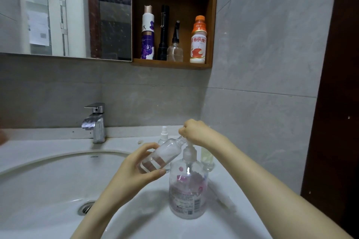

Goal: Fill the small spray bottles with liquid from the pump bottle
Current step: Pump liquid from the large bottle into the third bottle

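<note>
Fingers [150,146] of the left hand [134,169] curl round one clear plastic spray bottle [161,156], tipped at the big round pump bottle [187,190] whose top the right hand [196,132] grips.

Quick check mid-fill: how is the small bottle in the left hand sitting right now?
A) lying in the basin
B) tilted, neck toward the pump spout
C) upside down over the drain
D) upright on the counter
B: the left hand grips the small bottle tilted, its neck raised to the spout of the pump bottle, whose head the right hand holds.
</note>
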`<state>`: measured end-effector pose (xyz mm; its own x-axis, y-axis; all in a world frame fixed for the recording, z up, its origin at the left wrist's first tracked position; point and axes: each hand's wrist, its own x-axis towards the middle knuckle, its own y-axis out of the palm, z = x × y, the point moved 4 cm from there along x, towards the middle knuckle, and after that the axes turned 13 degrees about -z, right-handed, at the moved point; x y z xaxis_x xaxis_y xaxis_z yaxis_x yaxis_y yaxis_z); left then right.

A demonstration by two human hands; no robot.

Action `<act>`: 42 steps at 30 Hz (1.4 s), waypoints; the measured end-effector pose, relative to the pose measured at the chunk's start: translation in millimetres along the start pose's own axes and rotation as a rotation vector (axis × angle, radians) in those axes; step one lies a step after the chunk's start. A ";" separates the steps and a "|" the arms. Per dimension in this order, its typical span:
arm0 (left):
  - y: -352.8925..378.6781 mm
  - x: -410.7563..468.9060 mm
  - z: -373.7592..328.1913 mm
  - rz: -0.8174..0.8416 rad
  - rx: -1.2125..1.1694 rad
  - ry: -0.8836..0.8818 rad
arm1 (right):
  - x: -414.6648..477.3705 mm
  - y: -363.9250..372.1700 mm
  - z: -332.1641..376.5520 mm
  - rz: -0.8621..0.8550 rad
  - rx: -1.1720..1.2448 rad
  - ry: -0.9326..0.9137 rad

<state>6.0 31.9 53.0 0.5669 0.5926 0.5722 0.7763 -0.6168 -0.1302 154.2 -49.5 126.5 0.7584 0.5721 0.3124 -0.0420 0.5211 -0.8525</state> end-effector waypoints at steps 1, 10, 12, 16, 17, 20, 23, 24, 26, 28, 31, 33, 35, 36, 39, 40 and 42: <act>-1.4 -0.2 -0.7 -0.004 0.011 -0.003 | -0.7 -2.5 1.8 -0.010 -0.017 -0.008; -0.4 -0.7 2.6 0.019 0.010 -0.006 | -5.2 2.1 1.7 0.100 0.016 -0.012; -1.0 0.3 3.0 0.017 0.014 -0.009 | -0.5 2.7 3.1 0.093 -0.009 -0.010; -1.8 3.1 -2.9 0.014 0.016 0.005 | 4.8 -7.0 5.7 -0.014 -0.028 -0.056; -2.6 4.2 -4.1 0.012 0.023 0.011 | 5.5 -8.0 5.3 -0.044 -0.022 -0.059; -2.6 5.5 -5.8 0.018 0.007 0.011 | 7.8 -2.6 -0.7 -0.092 0.077 -0.002; -0.6 6.6 -4.9 0.024 0.011 0.019 | 10.7 4.5 -4.1 -0.085 0.117 0.037; -0.4 6.6 -3.0 0.020 0.025 0.019 | 11.5 5.3 -3.5 -0.080 0.101 0.035; -1.1 5.2 -1.2 0.011 0.035 0.016 | 10.2 3.4 -1.0 -0.072 0.047 0.017; -1.4 3.1 -3.2 0.011 0.030 0.010 | 9.7 -0.4 0.0 -0.070 -0.017 -0.016; -1.9 2.6 -6.6 0.011 0.041 0.017 | 8.6 -3.5 2.6 -0.067 -0.087 -0.066; -2.8 2.3 -8.3 0.008 0.053 0.025 | 9.6 -2.8 3.9 -0.030 -0.082 -0.061; -1.6 1.5 -8.3 0.016 0.057 0.032 | 9.7 -0.2 3.0 0.025 -0.062 -0.046; -1.3 1.2 -6.7 0.019 0.050 0.030 | 9.1 1.6 2.6 0.047 -0.048 -0.038; -2.3 0.7 -0.5 0.017 0.029 0.022 | 11.0 10.7 0.7 0.056 0.009 -0.018; -2.4 -0.3 0.1 0.016 0.029 0.019 | 11.5 12.8 -0.4 0.052 0.007 0.002; -2.2 0.0 -1.1 0.003 0.036 0.017 | 12.6 11.3 -1.7 0.021 0.023 0.019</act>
<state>3.9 32.6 54.2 0.5644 0.5822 0.5852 0.7845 -0.5989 -0.1608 164.4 -37.4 120.1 0.7695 0.5709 0.2863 -0.0725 0.5234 -0.8490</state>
